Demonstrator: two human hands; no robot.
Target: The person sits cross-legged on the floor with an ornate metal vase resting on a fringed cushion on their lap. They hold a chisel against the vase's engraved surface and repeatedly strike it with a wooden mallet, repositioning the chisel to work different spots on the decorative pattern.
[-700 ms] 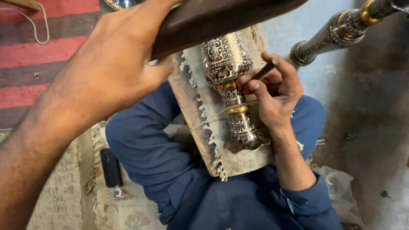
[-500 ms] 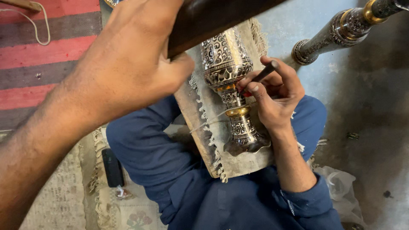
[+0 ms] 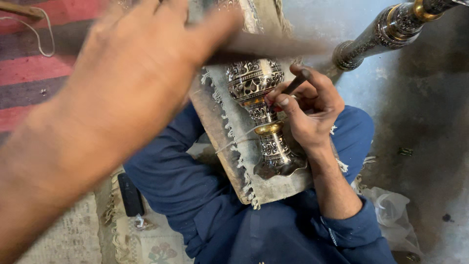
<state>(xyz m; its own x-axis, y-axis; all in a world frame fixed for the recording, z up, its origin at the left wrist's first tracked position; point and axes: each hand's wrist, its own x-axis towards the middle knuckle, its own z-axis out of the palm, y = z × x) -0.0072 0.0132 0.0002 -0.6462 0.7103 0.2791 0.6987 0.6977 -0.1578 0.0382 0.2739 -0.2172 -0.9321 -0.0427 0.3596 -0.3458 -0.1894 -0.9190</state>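
Swinging down now: the left hand (image 3: 132, 98) is a blur, its dark wooden mallet (image 3: 273, 46) lower than a moment ago, just over the vase.

The right hand (image 3: 308, 110) pinches a thin dark punch (image 3: 295, 83) in closed fingers, tip set against the engraved silver vase (image 3: 261, 115) near its gold band. That vase lies on a fringed padded board (image 3: 220, 127) across the blue-clad lap. The left hand's fingers are wrapped shut around the mallet's handle; the stroke looks about to land.

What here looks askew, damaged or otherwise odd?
Nothing stands out. The engraved metal vase lies on a fringed cloth pad, the right hand holds a thin tool to it, and the left hand is motion-blurred.
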